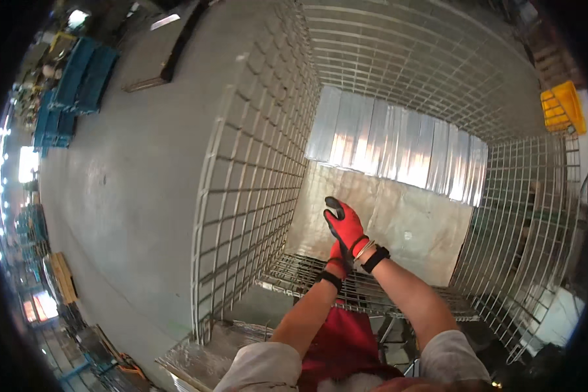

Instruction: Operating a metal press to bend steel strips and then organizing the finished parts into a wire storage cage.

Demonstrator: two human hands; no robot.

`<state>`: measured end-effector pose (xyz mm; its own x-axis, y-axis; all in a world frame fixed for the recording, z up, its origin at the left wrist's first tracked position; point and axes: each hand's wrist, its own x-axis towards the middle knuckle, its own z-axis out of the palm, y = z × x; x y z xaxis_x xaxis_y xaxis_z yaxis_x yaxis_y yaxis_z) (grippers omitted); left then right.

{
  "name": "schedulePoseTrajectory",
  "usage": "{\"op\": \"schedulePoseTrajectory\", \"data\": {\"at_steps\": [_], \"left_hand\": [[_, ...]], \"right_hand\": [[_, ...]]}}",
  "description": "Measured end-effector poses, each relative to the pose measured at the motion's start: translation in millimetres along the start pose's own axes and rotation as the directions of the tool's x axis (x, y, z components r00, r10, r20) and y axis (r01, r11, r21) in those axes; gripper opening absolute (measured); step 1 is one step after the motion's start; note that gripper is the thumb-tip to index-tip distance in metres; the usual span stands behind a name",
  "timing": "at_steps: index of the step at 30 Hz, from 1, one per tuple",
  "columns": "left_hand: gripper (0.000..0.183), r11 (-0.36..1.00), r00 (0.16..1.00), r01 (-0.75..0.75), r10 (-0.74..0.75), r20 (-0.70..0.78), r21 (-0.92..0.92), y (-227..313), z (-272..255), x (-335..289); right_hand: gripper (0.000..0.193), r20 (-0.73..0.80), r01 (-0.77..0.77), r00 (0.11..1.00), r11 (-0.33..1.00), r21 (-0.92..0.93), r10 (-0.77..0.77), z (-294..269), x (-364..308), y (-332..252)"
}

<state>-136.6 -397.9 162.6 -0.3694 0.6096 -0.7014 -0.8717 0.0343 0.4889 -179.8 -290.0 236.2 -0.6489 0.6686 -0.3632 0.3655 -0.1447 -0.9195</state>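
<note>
Both my hands wear red gloves with black palms and reach over the near side of a large wire mesh cage (pixel 242 140). My right hand (pixel 346 225) is turned sideways, thumb and fingers apart, with nothing visible between them. Close against its wrist is my left hand (pixel 337 260), its fingers mostly hidden behind the right one. Below them a tan sheet (pixel 408 225) lines the cage bottom. Along the far part lies a row of shiny silver flat pieces (pixel 398 144), side by side.
The near mesh panel (pixel 372 304) is folded low in front of me. At lower left stands a plastic-wrapped stack (pixel 206 356). A yellow bin (pixel 563 108) is beyond the right mesh side. Blue crates (pixel 85 75) stand across the grey floor (pixel 134 189).
</note>
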Motion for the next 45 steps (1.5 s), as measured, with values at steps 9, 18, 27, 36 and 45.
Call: {"op": "schedulePoseTrajectory", "data": {"at_steps": [9, 18, 27, 36, 45], "left_hand": [[0.03, 0.964, 0.956, 0.266, -0.267, 0.118, 0.03, 60.3, 69.1, -185.7], [0.057, 0.318, 0.928, -0.027, -0.344, 0.142, 0.948, 141.4, -42.2, -277.5], [0.061, 0.387, 0.984, -0.16, -0.01, 0.178, 0.908, 238.4, -287.9, -297.4], [0.042, 0.952, 0.884, 0.043, 0.105, -0.456, 0.302, 355.8, -438.9, -350.5], [0.041, 0.832, 0.989, 0.048, 0.039, -0.145, 0.553, 435.9, -422.7, -276.3]], "right_hand": [[0.027, 0.28, 0.078, 0.953, 0.987, 0.143, -0.116, -60.9, -110.5, -122.8], [0.029, 0.22, 0.009, 0.974, 0.98, 0.197, -0.053, -36.5, -191.3, -155.7], [0.047, 0.097, 0.369, 0.929, 0.872, -0.322, -0.358, 126.7, -166.5, -225.5], [0.045, -0.351, 0.188, 0.895, 0.948, -0.258, -0.273, 169.0, -139.7, -204.0], [0.044, -0.508, 0.054, 0.848, 0.979, -0.194, -0.148, 196.4, -152.1, -220.3]]}}
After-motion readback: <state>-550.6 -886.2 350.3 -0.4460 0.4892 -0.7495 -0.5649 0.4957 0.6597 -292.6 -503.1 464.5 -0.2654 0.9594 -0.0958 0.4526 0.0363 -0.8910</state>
